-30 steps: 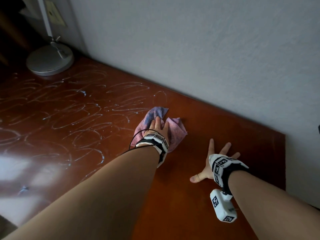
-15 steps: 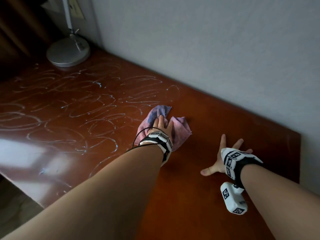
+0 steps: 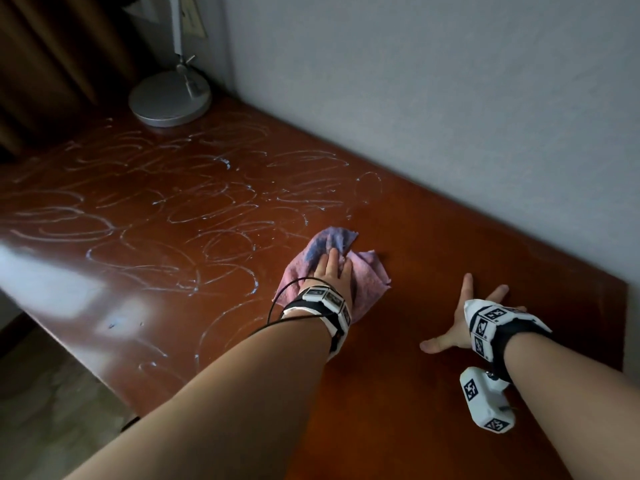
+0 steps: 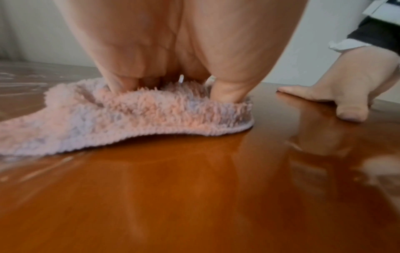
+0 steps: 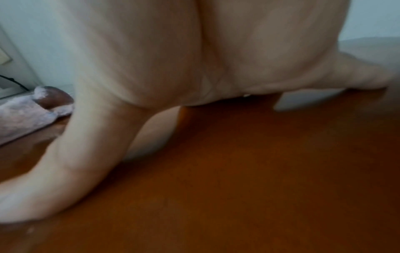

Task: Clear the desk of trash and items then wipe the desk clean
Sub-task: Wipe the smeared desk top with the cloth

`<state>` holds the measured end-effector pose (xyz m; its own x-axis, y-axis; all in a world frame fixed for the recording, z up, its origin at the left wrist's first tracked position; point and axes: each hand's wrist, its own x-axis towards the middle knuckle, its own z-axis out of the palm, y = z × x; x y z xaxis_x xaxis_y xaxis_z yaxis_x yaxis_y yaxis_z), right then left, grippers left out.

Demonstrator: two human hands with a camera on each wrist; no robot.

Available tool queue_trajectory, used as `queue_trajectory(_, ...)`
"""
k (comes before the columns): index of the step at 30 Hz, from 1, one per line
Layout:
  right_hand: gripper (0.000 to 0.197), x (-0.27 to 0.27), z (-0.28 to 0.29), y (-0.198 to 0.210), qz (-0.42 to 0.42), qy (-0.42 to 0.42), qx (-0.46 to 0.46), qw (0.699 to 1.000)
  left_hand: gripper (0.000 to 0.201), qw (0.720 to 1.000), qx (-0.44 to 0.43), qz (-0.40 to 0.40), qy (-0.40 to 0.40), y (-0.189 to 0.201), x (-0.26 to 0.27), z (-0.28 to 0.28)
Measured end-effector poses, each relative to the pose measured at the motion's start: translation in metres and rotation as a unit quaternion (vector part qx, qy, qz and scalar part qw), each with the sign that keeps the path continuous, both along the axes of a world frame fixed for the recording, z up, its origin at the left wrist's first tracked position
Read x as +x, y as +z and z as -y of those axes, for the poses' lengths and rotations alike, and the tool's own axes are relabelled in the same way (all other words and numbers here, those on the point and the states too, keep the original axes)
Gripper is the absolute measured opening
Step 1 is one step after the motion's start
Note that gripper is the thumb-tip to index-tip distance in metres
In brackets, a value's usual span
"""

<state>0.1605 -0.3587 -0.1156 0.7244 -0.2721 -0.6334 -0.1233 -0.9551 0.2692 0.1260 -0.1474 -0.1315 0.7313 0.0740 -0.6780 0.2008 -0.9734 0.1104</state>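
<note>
One fluffy pink and lavender microfibre cloth (image 3: pixel 330 268) is lying bunched on the glossy reddish-brown wooden surface (image 3: pixel 433 244), near its middle and a little out from the pale wall (image 3: pixel 450 81). Two hands are showing. The left hand (image 3: pixel 331 271) is pressing flat on the cloth with its fingers (image 4: pixel 121 80) straight and sinking into the shaggy pile. The right hand (image 3: pixel 460 317) is lying well apart from the cloth, spread open, bare palm down on the wood, holding nothing. Many looping whitish smear rings (image 3: pixel 180 216) are covering the left part of the surface; the part to the right of the cloth is showing plain shiny wood. One lamp with a round flat silver metal base (image 3: pixel 169 98) is standing at the far left corner. Compared with a second ago, the cloth and both hands are sitting in nearly the same spots on the wood, while the view is taking in more of the left edge.
</note>
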Motion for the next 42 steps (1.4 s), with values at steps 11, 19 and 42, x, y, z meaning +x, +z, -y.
queue_trajectory(11, 0.165, -0.005, -0.005, 0.010, -0.023, 0.004, -0.020, 1.000, 0.103, 1.000, 0.022, 0.002, 0.013, 0.019, -0.015, -0.012)
queue_trajectory(19, 0.174, 0.006, 0.002, 0.002, -0.051, 0.007, -0.011, 0.999, 0.100, 0.999, 0.021, 0.040, 0.025, 0.006, -0.026, -0.027)
queue_trajectory(42, 0.170, -0.081, -0.066, -0.005, -0.032, -0.031, 0.050, 0.998, 0.086, 1.000, -0.019, 0.011, 0.023, 0.019, -0.139, -0.041)
